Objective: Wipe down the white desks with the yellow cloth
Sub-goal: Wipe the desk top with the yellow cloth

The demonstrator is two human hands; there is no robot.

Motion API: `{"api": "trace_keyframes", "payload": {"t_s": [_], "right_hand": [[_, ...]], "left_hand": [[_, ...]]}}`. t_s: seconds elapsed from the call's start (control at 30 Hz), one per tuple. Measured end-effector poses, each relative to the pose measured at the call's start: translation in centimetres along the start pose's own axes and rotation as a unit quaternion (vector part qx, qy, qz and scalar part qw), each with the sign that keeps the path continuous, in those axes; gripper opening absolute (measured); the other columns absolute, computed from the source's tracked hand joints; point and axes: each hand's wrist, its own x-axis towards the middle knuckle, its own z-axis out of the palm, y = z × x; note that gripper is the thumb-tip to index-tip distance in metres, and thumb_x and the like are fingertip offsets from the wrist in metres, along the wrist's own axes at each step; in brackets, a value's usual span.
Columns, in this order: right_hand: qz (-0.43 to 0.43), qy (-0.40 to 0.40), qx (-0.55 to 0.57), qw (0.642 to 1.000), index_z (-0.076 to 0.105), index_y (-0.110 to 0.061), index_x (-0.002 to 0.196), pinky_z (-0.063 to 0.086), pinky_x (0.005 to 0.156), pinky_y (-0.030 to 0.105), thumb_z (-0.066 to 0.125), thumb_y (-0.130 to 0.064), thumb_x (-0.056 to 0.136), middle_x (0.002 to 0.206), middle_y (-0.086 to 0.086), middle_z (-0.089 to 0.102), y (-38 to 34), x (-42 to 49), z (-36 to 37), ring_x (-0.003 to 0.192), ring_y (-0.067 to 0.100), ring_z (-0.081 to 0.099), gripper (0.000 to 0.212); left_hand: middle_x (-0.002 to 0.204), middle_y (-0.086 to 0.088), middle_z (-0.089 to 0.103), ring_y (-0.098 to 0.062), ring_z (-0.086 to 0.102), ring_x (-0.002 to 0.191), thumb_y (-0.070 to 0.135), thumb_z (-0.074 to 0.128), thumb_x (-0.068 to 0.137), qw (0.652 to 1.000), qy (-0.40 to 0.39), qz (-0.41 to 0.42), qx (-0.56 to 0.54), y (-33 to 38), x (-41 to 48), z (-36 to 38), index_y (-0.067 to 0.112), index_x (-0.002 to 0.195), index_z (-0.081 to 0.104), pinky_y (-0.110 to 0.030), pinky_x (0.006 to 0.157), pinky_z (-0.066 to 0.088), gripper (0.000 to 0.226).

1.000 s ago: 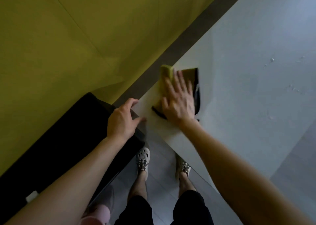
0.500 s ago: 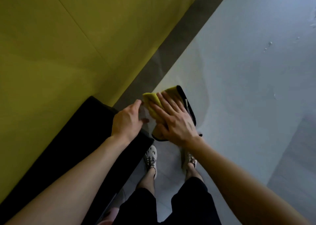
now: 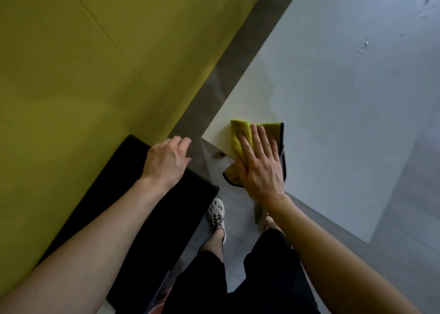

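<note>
Right hand (image 3: 260, 168): flat, palm down, fingers straight and close together, pressed on the yellow cloth (image 3: 240, 132). No curl round the fabric.

Yellow cloth: folded, with dark edging along the right and near sides. Placed at the near left corner of the white desk (image 3: 333, 99). Far part flat on the desktop; near part, under the heel of the hand, overhanging the near edge.

Left hand (image 3: 166, 161): off the desk, to the left of its corner, with a gap of floor between. Fingers loosely curled, nothing held. Positioned over the far end of a black panel (image 3: 119, 206); contact with the panel not determinable.

Black panel: long, dark, running from the bottom left of the view towards the desk corner, just beside the left edge of the desk.

Desktop: a few small droplets or specks (image 3: 366, 44) towards the far right, well apart from the cloth. Right of the cloth, bare surface only.

Surroundings: yellow-green wall (image 3: 95, 63) along the left, separated from the left edge of the desk by a strip of grey floor (image 3: 238, 58). Below the near edge of the desk, black trousers (image 3: 238, 278) and a pale perforated shoe (image 3: 216, 212) on the floor. Second foot mostly hidden behind the right forearm.
</note>
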Motion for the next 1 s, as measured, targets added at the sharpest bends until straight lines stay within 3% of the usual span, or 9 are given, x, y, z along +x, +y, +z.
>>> {"api": "trace_keyframes", "payload": {"t_s": [0.13, 0.23, 0.3, 0.4, 0.53, 0.63, 0.77, 0.9, 1.0], "right_hand": [[0.096, 0.006, 0.003, 0.995, 0.023, -0.016, 0.173, 0.008, 0.134, 0.063, 0.032, -0.05, 0.109, 0.181, 0.021, 0.003, -3.6, 0.4, 1.3, 0.168, 0.038, -0.003, 0.074], [0.052, -0.018, 0.035, 0.998, 0.019, -0.015, 0.174, 0.009, 0.134, 0.063, 0.026, -0.052, 0.102, 0.179, 0.025, 0.002, -9.5, 6.0, 2.2, 0.168, 0.041, -0.002, 0.081], [0.006, -0.021, 0.034, 0.999, 0.019, -0.014, 0.174, 0.011, 0.134, 0.063, 0.023, -0.052, 0.103, 0.18, 0.023, 0.004, -9.0, 6.9, 2.4, 0.168, 0.041, 0.001, 0.081], [-0.022, 0.014, 0.013, 1.0, 0.025, -0.015, 0.173, 0.008, 0.135, 0.061, 0.031, -0.051, 0.11, 0.181, 0.019, 0.008, -2.1, 0.9, 1.8, 0.168, 0.038, 0.002, 0.072], [0.088, 0.061, -0.016, 0.994, 0.032, -0.014, 0.17, 0.016, 0.132, 0.065, 0.061, -0.036, 0.107, 0.18, 0.018, 0.013, 4.2, -7.7, 1.0, 0.168, 0.038, 0.008, 0.073], [0.133, 0.052, 0.018, 0.99, 0.029, -0.017, 0.172, 0.002, 0.135, 0.059, 0.06, -0.043, 0.103, 0.181, 0.019, 0.008, -2.5, -2.6, 2.6, 0.169, 0.035, 0.003, 0.08], [0.026, 0.019, 0.054, 0.998, 0.022, -0.017, 0.173, 0.003, 0.134, 0.056, 0.049, -0.042, 0.111, 0.182, 0.015, 0.006, -9.9, 6.2, 3.5, 0.169, 0.032, 0.002, 0.073], [-0.011, 0.04, 0.048, 0.998, 0.032, -0.019, 0.171, 0.013, 0.134, 0.06, 0.053, -0.05, 0.103, 0.181, 0.015, 0.015, -2.2, 0.0, 2.5, 0.168, 0.036, 0.008, 0.078], [0.052, 0.056, 0.018, 0.997, 0.033, -0.02, 0.171, 0.02, 0.131, 0.063, 0.047, -0.05, 0.107, 0.181, 0.012, 0.013, 7.1, -9.8, 0.7, 0.169, 0.034, 0.008, 0.071]], "left_hand": [[0.11, -0.007, 0.068, -0.032, 0.07, 0.098, 0.029, 0.08, 0.096, 0.999, -0.019, 0.017, 0.04, 0.6, -0.6, -0.7, 0.015, 0.128, 0.064, -0.047, 0.077, 0.06, 0.038], [0.105, -0.008, 0.068, -0.033, 0.069, 0.094, 0.021, 0.075, 0.098, 0.996, -0.009, 0.027, 0.084, 0.1, -1.5, -1.2, 0.014, 0.123, 0.064, -0.048, 0.074, 0.059, 0.029], [0.105, -0.009, 0.067, -0.034, 0.068, 0.094, 0.02, 0.076, 0.096, 0.994, 0.006, 0.033, 0.106, -0.4, -1.9, -1.3, 0.013, 0.122, 0.066, -0.048, 0.074, 0.057, 0.029], [0.127, -0.012, 0.067, -0.035, 0.065, 0.117, 0.022, 0.08, 0.093, 0.992, 0.014, 0.057, 0.115, 0.2, -1.6, -1.2, 0.01, 0.134, 0.065, -0.05, 0.089, 0.058, 0.045], [0.153, -0.018, 0.059, -0.039, 0.052, 0.145, 0.017, 0.075, 0.092, 0.987, 0.016, 0.098, 0.124, 1.9, -0.8, -0.9, 0.006, 0.143, 0.064, -0.056, 0.109, 0.052, 0.054], [0.153, -0.02, 0.06, -0.041, 0.054, 0.144, 0.014, 0.078, 0.089, 0.986, -0.004, 0.089, 0.142, 2.4, -1.3, -1.3, 0.005, 0.142, 0.065, -0.056, 0.108, 0.052, 0.056], [0.149, -0.023, 0.062, -0.043, 0.058, 0.14, 0.014, 0.079, 0.086, 0.985, 0.0, 0.062, 0.164, 1.5, -2.2, -2.0, 0.004, 0.14, 0.066, -0.056, 0.106, 0.052, 0.056], [0.149, -0.021, 0.062, -0.041, 0.057, 0.139, 0.019, 0.08, 0.088, 0.983, -0.004, 0.079, 0.164, 2.7, -1.7, -1.8, 0.005, 0.142, 0.065, -0.057, 0.108, 0.051, 0.057], [0.151, -0.02, 0.058, -0.04, 0.053, 0.143, 0.027, 0.073, 0.093, 0.983, 0.01, 0.119, 0.141, 5.0, -0.6, -1.2, 0.006, 0.145, 0.06, -0.056, 0.112, 0.047, 0.057]]}}
